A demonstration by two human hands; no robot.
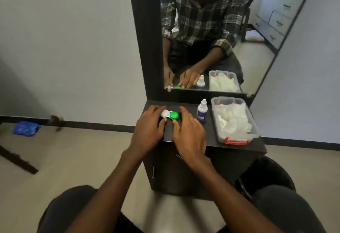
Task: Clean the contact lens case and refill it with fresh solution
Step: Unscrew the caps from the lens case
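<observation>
1. The left hand (148, 131) lay over the near left part of the counter (211, 138), its fingers (156, 109) spread and loosely bent, reaching up past the white cap (165, 113) of the contact lens case (170, 115). Its thumb tip sat just below the white cap. It looked to be touching, but I could not tell whether it was truly gripping.

2. The right hand (189, 137) mirrored it just right of centre. Its forefinger ran up beside the green cap (174, 115) and its thumb tip sat just under that cap. The fingers were moderately open and held nothing else.

3. The case lay between the two hands, in the middle of the frame, flat on the counter. Its long axis ran left to right, white cap to the left, green cap to the right. Both caps were on.

4. Each hand was thus nearest its own cap. In my judgement the coming move was to steady the case and unscrew a cap, so the task had barely begun.

5. Further right, the solution bottle (202, 111) stood upright, capped, near the right hand but apart from it.

6. Right again sat a clear plastic box (237, 140) with red latches, holding pale crumpled material.

7. Behind stood a mirror (257, 30).
</observation>
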